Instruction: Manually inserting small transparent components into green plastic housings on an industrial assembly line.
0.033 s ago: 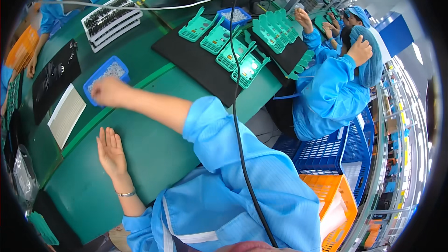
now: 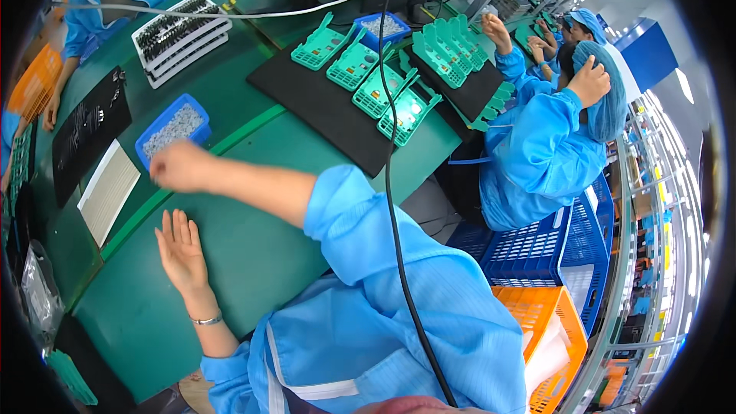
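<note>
One hand of mine, the left hand [image 2: 182,251], is open, with its palm up and its fingers loose. My right hand [image 2: 182,167] is curled up, and I can't tell if its fingers hold a tiny piece. It is right by the near corner of a blue box [image 2: 203,133] with lots of small whitish bits [image 2: 175,126] in it. That box sits on the green table [image 2: 253,245], past a green strip [image 2: 245,129]. White paper [image 2: 110,193] and a shiny black sheet [image 2: 92,126] lie to the left. Off to the right, four green holders [image 2: 355,67] sit on a black mat [image 2: 310,106].
</note>
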A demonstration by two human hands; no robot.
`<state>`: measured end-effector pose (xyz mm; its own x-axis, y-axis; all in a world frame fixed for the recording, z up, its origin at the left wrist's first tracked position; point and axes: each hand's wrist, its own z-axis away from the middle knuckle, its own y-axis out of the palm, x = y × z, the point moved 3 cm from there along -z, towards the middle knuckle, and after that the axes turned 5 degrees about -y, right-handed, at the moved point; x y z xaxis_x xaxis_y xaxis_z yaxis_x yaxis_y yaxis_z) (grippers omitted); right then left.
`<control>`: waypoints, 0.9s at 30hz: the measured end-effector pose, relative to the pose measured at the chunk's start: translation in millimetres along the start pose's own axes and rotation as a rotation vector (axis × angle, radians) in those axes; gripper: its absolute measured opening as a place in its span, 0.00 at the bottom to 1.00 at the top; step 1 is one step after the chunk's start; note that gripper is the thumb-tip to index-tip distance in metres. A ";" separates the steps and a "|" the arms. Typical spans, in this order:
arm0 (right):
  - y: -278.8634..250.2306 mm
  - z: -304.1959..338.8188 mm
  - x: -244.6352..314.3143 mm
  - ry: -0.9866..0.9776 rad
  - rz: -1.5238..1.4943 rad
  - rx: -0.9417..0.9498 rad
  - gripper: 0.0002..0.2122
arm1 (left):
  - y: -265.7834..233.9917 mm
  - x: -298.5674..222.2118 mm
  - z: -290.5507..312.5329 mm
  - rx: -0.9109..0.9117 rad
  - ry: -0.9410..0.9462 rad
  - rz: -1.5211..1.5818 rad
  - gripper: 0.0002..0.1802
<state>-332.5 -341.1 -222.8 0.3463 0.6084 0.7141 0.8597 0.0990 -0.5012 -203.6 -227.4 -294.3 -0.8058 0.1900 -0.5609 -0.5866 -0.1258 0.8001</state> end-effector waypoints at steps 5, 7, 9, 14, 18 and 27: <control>50.9 68.3 36.1 -0.012 0.015 0.219 0.04 | -8.1 3.6 -6.8 0.078 -0.041 0.020 0.32; 70.5 83.8 38.1 -0.099 0.095 0.190 0.04 | -6.5 6.0 -3.1 0.039 -0.034 0.022 0.32; 69.5 87.5 42.9 -0.115 0.070 0.207 0.05 | -12.7 4.6 -3.2 -0.002 -0.022 0.024 0.31; 57.8 91.9 46.9 -0.150 -0.190 0.004 0.06 | -32.6 0.7 -2.6 -0.028 -0.030 0.078 0.26; 33.5 81.9 28.0 -0.244 -0.069 -0.216 0.07 | -33.1 6.0 -6.6 -0.072 0.029 0.052 0.22; -11.5 38.6 0.7 -0.250 0.519 -0.335 0.13 | -21.4 4.8 4.1 -0.110 0.065 -0.048 0.18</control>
<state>-356.7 -311.5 -235.4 0.6838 0.6793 0.2663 0.6892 -0.4816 -0.5413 -194.6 -219.7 -313.1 -0.7780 0.1357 -0.6134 -0.6272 -0.2246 0.7458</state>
